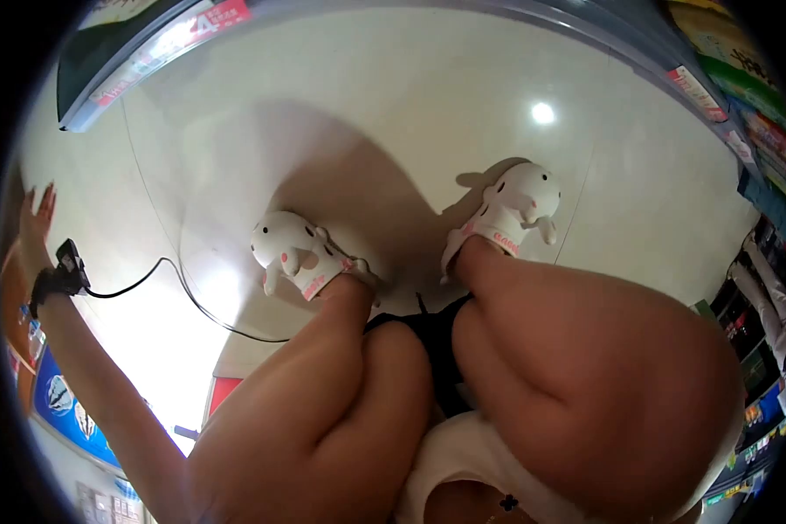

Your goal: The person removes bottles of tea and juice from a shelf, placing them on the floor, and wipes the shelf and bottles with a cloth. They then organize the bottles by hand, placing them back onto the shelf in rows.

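My left hand (37, 220) is stretched out at the far left, fingers extended and apart, with nothing visible in it. Around its wrist sits a black strap (52, 286) carrying a small black device (72, 265). A black cable (179, 271) runs from that device across the floor side of the view and passes behind my bent leg. My right hand is out of the picture. Below me, my feet wear white animal-shaped slippers, a left slipper (297, 249) and a right slipper (517, 203), both on the pale floor.
Pale tiled floor (367, 70) spreads ahead. A dark shelf edge with a red price label (214, 19) curves along the top. Packaged goods (764, 140) fill shelves at right, where another person's light trousers (768, 293) show. A blue printed panel (68, 402) stands at lower left.
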A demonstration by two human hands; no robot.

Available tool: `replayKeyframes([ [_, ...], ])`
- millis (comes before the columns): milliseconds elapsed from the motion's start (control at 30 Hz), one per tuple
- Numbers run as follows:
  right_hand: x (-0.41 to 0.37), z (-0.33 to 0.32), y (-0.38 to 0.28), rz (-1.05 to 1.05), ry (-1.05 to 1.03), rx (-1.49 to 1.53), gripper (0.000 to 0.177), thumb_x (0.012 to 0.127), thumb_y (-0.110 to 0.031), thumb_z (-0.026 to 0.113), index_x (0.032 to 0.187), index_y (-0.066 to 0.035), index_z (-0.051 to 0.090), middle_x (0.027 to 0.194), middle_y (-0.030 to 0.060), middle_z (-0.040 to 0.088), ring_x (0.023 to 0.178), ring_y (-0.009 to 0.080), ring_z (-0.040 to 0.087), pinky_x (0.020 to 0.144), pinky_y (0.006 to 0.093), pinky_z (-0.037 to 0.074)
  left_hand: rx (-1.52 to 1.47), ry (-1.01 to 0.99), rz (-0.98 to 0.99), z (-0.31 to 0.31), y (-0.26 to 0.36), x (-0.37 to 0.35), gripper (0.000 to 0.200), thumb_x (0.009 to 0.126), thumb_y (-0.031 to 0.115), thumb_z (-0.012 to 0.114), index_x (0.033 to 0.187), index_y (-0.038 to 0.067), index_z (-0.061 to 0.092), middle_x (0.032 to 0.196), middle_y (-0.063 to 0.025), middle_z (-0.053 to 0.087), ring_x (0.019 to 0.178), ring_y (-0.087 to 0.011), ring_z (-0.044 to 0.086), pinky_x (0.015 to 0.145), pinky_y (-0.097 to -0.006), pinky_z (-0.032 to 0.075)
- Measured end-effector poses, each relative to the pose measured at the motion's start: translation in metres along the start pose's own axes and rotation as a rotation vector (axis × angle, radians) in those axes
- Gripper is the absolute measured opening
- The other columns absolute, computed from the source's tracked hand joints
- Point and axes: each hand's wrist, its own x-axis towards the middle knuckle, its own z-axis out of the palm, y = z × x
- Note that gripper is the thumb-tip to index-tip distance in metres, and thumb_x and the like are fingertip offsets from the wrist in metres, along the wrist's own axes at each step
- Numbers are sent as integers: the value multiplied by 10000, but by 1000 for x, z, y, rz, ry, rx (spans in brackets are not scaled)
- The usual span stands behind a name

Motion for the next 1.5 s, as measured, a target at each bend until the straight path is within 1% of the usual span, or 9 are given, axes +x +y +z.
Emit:
replayKeyframes([
  [267,-21,-26,22,-116,-25,182,326,896,-236,455,1129,-14,505,944,191,583,890,356,549,749,367,449,165,112,168,82,34,-88,590,933,462,318,1368,65,278,1367,-194,359,1289,-259,331,1103,-407,203],
  [300,-27,-22,41,-118,-7,167,350,883,-256,466,1145,-24,479,968,195,561,911,361,531,762,375,441,361,-98,248,9,2,-10,593,862,408,519,1345,108,352,1312,-123,447,1173,-225,472,984,-355,335],
  [367,-40,-11,87,-102,67,130,410,859,-295,489,1176,-42,428,1016,205,515,953,370,494,787,393,425,29,-164,-94,10,10,-1,460,941,332,400,1331,95,338,1311,-187,441,1224,-258,433,1045,-387,302],
  [833,-45,259,625,1073,864,444,996,685,-568,643,1394,-173,66,1356,270,199,1245,432,234,962,519,316,1136,-410,25,122,37,-295,518,873,494,410,1307,211,422,1089,-90,625,996,-220,593,920,-490,353],
  [1000,42,341,865,597,1021,527,1137,653,-649,650,1441,-169,-15,1460,219,138,1291,419,263,1009,537,272,913,-766,540,101,40,-369,441,888,405,412,1249,172,507,1031,-55,638,918,-162,583,837,-373,404],
  [1067,11,322,820,654,857,643,1133,647,-643,659,1442,-162,10,1447,232,170,1266,435,305,1013,537,263,786,-934,772,105,36,-466,303,892,169,419,1078,37,619,1057,-65,625,935,-168,580,841,-313,422],
  [1167,-5,317,793,664,960,505,1102,630,-599,695,1438,-153,93,1439,216,208,1313,397,225,1022,543,251,-6,-870,-68,131,17,-578,309,896,171,433,963,-67,618,1007,-152,629,937,-197,563,896,-287,405],
  [1367,-39,262,621,402,1199,-99,847,635,-377,772,1319,-77,374,1389,204,297,1323,356,205,1032,516,264,-235,-596,821,113,-49,-533,473,940,293,336,854,-67,631,914,-166,628,931,-232,562,911,-312,397],
  [1500,-40,223,547,-104,1188,-151,583,711,-264,729,1198,-43,497,1179,186,511,1145,344,437,965,426,379,-305,-642,759,101,-53,-493,567,951,389,271,887,-50,625,893,-147,622,907,-226,564,896,-321,408],
])
